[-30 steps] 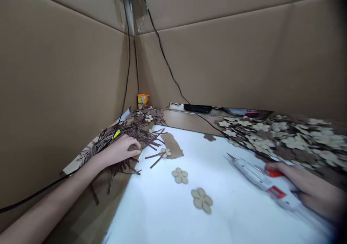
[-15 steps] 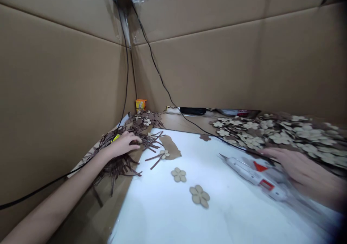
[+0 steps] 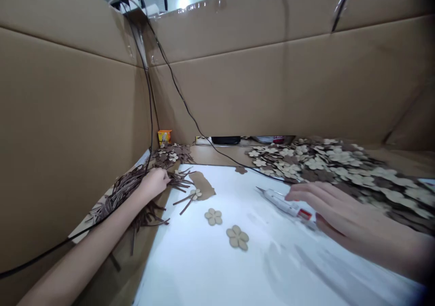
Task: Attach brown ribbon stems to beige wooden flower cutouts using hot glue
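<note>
The left hand (image 3: 154, 183) curls narrowly over the dark strips (image 3: 127, 187)—whether it pinches any, I can't tell. The white glue gun (image 3: 280, 202) lies on the white board (image 3: 190, 260), long axis slanting, tip far-left, nearer the right hand (image 3: 336, 206)—loosely bent fingers hide its grip; hold unclear, rear blurred.

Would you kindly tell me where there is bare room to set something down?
The white board is bare on the near side of the two separate beige flowers, and between the brown scrap and the glue gun. Strips crowd around the left hand, and piled flowers fill the far right.
</note>
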Demonstrator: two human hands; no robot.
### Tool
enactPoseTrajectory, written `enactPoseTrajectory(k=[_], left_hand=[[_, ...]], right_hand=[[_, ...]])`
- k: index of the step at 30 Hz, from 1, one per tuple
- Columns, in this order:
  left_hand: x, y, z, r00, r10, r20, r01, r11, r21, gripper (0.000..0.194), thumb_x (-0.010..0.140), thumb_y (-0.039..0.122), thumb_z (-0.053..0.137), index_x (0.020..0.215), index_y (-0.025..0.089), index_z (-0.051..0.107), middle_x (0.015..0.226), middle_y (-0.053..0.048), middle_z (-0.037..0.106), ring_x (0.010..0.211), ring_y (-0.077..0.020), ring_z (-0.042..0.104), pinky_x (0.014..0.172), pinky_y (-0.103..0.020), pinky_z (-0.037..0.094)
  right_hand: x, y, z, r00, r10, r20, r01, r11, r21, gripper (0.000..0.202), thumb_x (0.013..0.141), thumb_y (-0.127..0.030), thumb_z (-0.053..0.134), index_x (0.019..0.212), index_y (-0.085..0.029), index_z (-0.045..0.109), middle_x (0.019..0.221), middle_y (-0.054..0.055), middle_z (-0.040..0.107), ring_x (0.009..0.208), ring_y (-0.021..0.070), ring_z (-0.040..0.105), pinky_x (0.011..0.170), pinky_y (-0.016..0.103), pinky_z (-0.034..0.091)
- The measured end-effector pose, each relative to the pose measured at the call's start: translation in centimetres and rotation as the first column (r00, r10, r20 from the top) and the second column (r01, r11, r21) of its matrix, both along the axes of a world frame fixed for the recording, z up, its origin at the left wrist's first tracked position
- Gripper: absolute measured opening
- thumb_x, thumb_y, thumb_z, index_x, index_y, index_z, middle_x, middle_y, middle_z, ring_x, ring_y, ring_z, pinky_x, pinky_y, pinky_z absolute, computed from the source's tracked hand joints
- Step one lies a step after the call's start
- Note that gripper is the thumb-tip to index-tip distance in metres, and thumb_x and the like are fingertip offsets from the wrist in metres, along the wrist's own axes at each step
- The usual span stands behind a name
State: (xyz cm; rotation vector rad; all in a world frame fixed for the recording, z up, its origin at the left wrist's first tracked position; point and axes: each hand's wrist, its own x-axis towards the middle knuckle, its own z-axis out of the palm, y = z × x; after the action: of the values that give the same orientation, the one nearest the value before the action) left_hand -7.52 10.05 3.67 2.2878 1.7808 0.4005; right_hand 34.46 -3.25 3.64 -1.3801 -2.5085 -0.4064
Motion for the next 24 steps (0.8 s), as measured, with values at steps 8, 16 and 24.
enactPoseTrajectory(k=[8, 16, 24], left_hand=[[0.7, -4.2, 6.4, 0.841, -0.168, 0.515, 0.247, 0.965, -0.087, 0.034, 0.078, 0.051, 0.051, 0.073, 0.018, 0.048, 0.066, 0.003, 0.051, 0.058, -0.01, 0.047, 0.053, -0.02, 0.037], [5.8, -8.2, 7.2, 0.631, -0.206, 0.748, 0.488, 0.855, -0.176, 0.032, 0.072, 0.045, 0.065, 0.069, 0.016, 0.053, 0.061, 0.003, 0.05, 0.056, -0.0086, 0.041, 0.052, -0.02, 0.032], [5.6, -8.1, 5.0, 0.693, -0.182, 0.697, 0.494, 0.824, -0.276, 0.026, 0.073, 0.039, 0.064, 0.068, 0.015, 0.056, 0.061, 0.004, 0.049, 0.057, -0.0088, 0.04, 0.052, -0.02, 0.028]], right_hand=[[-7.4, -0.9, 4.4, 0.963, 0.06, -0.263, -0.083, 0.993, -0.078, 0.028, 0.084, -0.023, 0.041, 0.108, -0.025, 0.056, 0.113, 0.008, 0.059, 0.101, 0.0227, 0.057, 0.081, 0.036, 0.048], [-16.4, 2.0, 4.2, 0.548, -0.097, -0.831, -0.435, 0.815, -0.382, 0.03, 0.08, -0.034, 0.058, 0.105, -0.02, 0.065, 0.098, 0.004, 0.068, 0.082, 0.0178, 0.063, 0.071, 0.028, 0.049], [-15.4, 3.2, 2.4, 0.377, -0.286, -0.881, -0.501, 0.737, -0.454, 0.032, 0.075, -0.034, 0.061, 0.1, -0.015, 0.067, 0.08, 0.005, 0.071, 0.071, 0.0155, 0.063, 0.057, 0.024, 0.045]])
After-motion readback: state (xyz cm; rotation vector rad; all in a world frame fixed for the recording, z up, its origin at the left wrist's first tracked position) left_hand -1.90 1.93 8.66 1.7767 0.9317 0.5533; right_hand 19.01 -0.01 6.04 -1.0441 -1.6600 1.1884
